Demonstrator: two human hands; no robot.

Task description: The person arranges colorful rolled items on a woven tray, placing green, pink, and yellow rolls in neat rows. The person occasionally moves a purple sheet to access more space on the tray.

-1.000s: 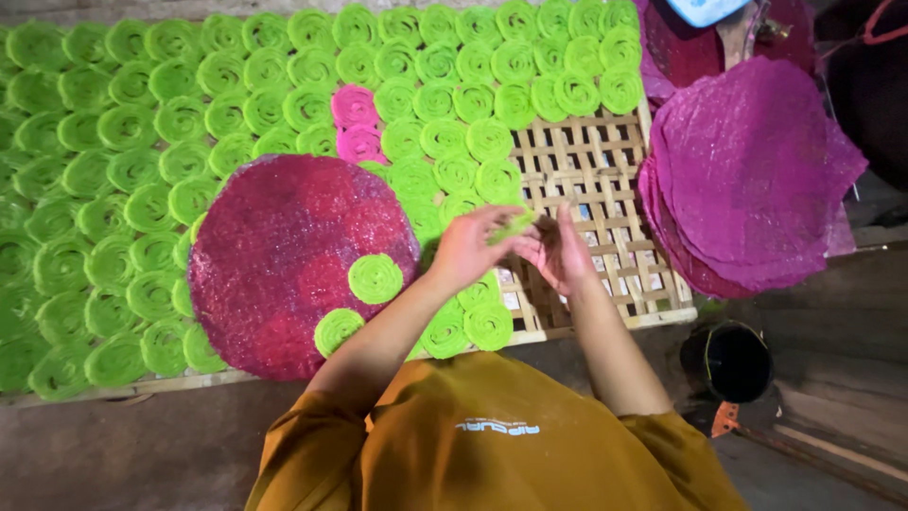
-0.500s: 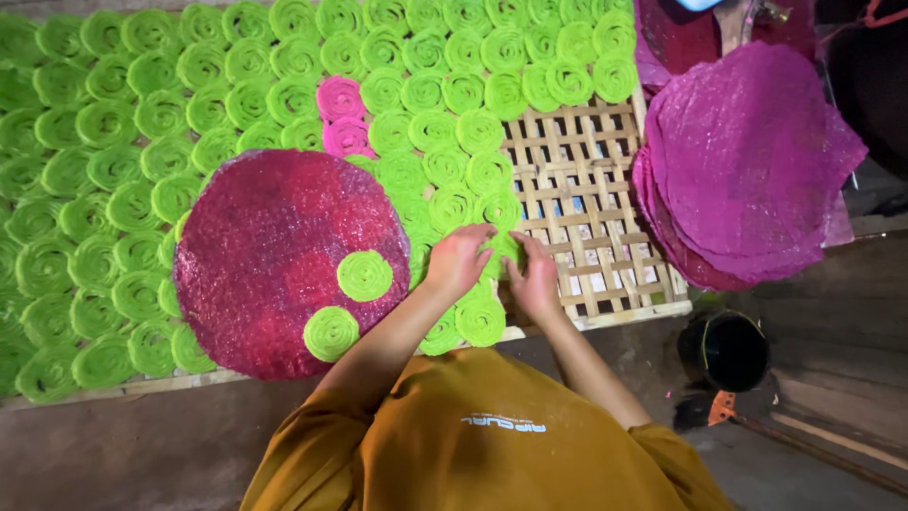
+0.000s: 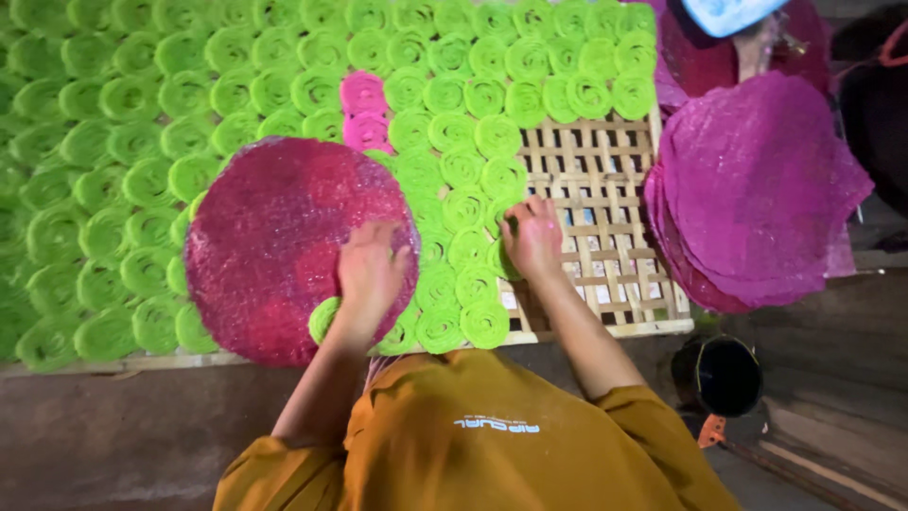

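The left hand (image 3: 371, 270) lies open, palm down, on the red round disc (image 3: 284, 246) at the near part of the bamboo tray (image 3: 605, 237). The right hand (image 3: 532, 237), fingers spread, touches a green coil (image 3: 478, 248) just right of that disc. Purple discs (image 3: 757, 189) are stacked beyond the tray's right edge, a black bucket (image 3: 716, 376) below them.
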